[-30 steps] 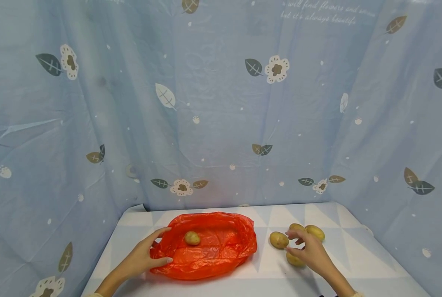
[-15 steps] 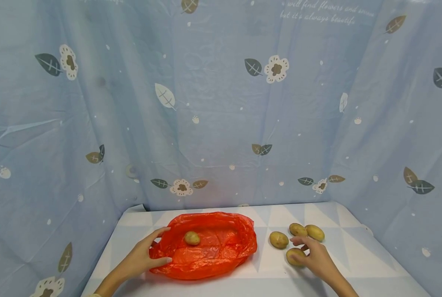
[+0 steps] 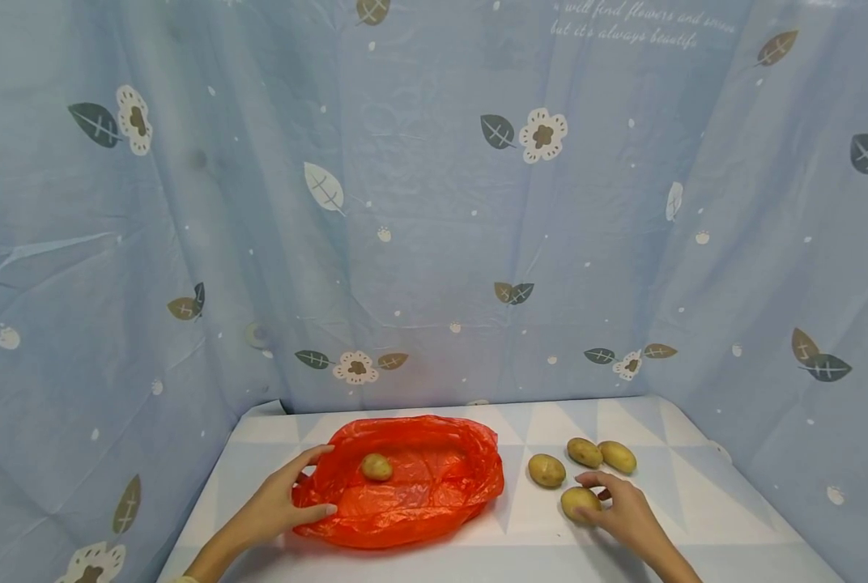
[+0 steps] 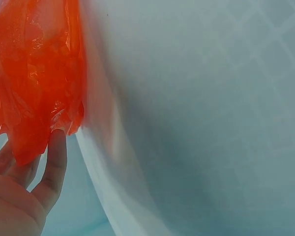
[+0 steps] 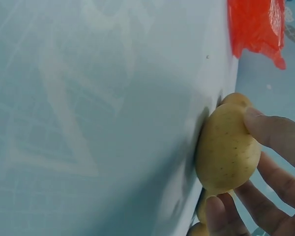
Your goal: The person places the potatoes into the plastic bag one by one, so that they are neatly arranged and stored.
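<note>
A red plastic bag (image 3: 405, 530) lies on the table with its mouth spread open, and one potato (image 3: 376, 467) sits inside toward its left end. My left hand (image 3: 277, 502) holds the bag's left edge, thumb at the near rim and fingers at the far rim. In the left wrist view, thin red plastic (image 4: 37, 73) drapes between its fingers. On the right, my right hand (image 3: 627, 510) grips a yellow-brown potato (image 5: 226, 147) by its sides. The thumb presses one side while fingertips meet the other, and the potato is close over the tabletop.
Beyond the right hand lie three more potatoes: one (image 3: 546, 470) nearer the bag, and two (image 3: 584, 452) side by side farther back. The white and pale blue patterned table (image 3: 521, 559) meets a blue floral curtain (image 3: 419, 243) behind and at both sides.
My right hand has moved back from above the group of potatoes to the nearest one, and its thumb and fingers have closed around it. The left hand and bag stay put.
</note>
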Motion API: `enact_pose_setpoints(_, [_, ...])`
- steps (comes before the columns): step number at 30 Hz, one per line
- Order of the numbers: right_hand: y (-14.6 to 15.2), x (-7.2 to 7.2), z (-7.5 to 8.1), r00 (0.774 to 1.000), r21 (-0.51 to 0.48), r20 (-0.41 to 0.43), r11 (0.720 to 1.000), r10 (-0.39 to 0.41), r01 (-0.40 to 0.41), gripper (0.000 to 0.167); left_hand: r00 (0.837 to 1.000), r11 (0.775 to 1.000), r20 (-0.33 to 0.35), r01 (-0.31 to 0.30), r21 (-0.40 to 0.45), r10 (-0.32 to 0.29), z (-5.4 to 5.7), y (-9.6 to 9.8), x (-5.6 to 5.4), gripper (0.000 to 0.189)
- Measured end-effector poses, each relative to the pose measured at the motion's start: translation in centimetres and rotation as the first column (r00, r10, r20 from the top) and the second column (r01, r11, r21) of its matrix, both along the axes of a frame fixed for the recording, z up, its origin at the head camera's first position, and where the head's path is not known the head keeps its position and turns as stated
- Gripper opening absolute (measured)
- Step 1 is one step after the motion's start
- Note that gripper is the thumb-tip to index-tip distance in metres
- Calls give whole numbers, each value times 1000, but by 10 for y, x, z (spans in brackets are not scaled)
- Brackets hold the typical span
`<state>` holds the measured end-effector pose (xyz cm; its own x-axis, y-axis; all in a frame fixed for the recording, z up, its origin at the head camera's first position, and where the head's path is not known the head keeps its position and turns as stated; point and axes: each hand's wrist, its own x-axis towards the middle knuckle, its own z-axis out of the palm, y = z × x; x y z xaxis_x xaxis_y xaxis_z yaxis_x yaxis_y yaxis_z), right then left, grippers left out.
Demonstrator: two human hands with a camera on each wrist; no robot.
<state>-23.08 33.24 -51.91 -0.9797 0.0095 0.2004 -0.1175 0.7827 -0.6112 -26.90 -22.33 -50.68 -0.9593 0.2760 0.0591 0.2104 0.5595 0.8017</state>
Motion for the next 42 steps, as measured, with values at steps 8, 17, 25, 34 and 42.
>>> enact_pose_setpoints(8, [3,-2,-5,992,10,111,998,-60,59,58,1000,1000,6,8,-15,-8,0,-1,-2,87])
enact_pose_setpoints(17, [5,-4,-8,987,39,152,998,-55,50,64,1000,1000,16,5,-11,-5,-2,-2,-2,88])
enact_pose_setpoints(25, [3,-6,-8,987,50,148,997,-69,62,63,1000,1000,12,9,-2,-9,-3,-3,-2,87])
enact_pose_setpoints(34, [2,-3,-9,982,33,167,996,-86,81,63,1000,1000,15,18,-4,-18,-5,-3,0,88])
enact_pose_setpoints(42, [-1,-3,2,989,16,108,995,-98,97,65,1000,1000,26,7,5,-7,-5,-2,0,88])
